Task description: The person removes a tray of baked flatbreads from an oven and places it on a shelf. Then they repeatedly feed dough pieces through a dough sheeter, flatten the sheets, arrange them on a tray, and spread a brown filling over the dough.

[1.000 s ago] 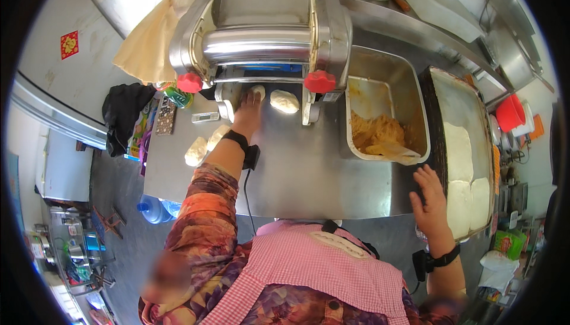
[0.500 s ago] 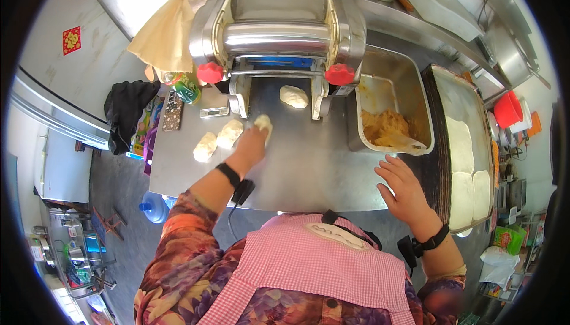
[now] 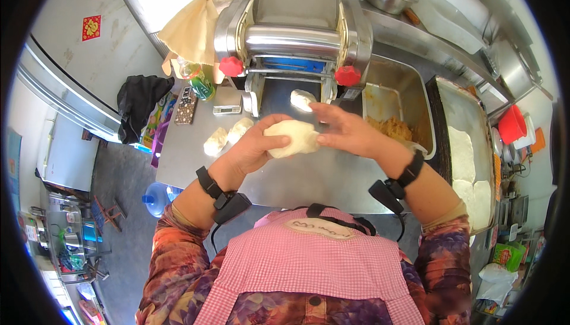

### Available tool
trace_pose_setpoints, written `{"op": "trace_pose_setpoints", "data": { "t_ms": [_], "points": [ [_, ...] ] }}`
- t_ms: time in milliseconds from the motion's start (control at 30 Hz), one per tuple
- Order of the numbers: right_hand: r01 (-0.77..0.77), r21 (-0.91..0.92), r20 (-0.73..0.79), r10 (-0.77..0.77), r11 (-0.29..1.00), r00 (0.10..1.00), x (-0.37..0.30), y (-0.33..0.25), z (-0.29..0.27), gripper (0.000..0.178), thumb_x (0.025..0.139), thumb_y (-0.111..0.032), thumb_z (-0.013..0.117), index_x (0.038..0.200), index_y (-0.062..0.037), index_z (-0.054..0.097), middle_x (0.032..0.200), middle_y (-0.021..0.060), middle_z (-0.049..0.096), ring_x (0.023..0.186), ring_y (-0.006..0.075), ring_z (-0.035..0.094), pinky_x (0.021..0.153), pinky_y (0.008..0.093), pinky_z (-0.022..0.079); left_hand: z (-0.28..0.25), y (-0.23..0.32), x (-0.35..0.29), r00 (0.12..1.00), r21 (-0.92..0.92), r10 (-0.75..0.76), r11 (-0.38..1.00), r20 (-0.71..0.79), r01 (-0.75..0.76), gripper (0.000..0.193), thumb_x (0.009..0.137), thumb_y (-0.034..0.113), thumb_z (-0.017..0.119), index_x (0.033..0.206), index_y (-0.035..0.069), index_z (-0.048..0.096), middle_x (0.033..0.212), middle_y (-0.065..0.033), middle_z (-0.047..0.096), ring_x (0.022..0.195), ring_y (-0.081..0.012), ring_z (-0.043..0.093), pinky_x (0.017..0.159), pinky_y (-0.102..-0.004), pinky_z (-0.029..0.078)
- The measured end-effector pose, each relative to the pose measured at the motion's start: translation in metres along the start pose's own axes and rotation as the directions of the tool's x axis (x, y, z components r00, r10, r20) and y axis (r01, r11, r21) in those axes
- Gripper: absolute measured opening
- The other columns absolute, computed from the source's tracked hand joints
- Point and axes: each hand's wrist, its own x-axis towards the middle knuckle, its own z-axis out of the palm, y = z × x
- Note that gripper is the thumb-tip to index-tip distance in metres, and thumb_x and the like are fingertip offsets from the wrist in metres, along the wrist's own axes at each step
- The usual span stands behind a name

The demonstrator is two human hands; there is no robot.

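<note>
Well inside the tabletop (image 3: pixel 273 187) edge, dough (image 3: pixel 295 138) spans both hands (image 3: pixel 250 151).

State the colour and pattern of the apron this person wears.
The apron is pink-and-white check, showing best in the head view.

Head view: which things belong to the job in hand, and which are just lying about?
In the job: left hand, holding dough piece; right hand; likely dough lumps, roller machine.
Lying about, apparently: green bottle, patterned case, blue jug.
</note>
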Motion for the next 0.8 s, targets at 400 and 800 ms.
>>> {"op": "trace_pose_setpoints", "data": {
  "t_ms": [400, 800],
  "points": [
    [-0.244, 0.485, 0.166, 0.185, 0.84, 0.969, 0.026, -0.032, -0.017, 0.053, 0.089, -0.013, 0.061, 0.137, -0.0014, 0.043, 0.117, 0.0096, 0.06, 0.099, 0.0147, 0.059, 0.079, 0.029, 0.053, 0.013, 0.062, 0.009, 0.993, 0.159, 0.078, 0.983, 0.086, -0.091, 0.025, 0.083, -0.003, 0.062, 0.106, 0.005, 0.063, 0.103, -0.007, 0.065, 0.083, -0.0155, 0.063, 0.067, -0.0285, 0.054],
    [-0.129, -0.047, -0.128, 0.122, 0.99, 0.984, 0.077, -0.091, -0.07, 0.039, 0.085, -0.014, 0.065, 0.121, 0.0013, 0.059, 0.097, 0.0105, 0.067, 0.073, 0.0118, 0.063, 0.064, 0.0245, 0.052, 0.018, 0.17, 0.034, 0.939, 0.72, 0.343, 0.651, 0.003, -0.24, 0.022, 0.081, -0.006, 0.063, 0.099, 0.004, 0.07, 0.1, -0.0042, 0.069, 0.091, -0.01, 0.062, 0.08, -0.0244, 0.051]
  ]
}}
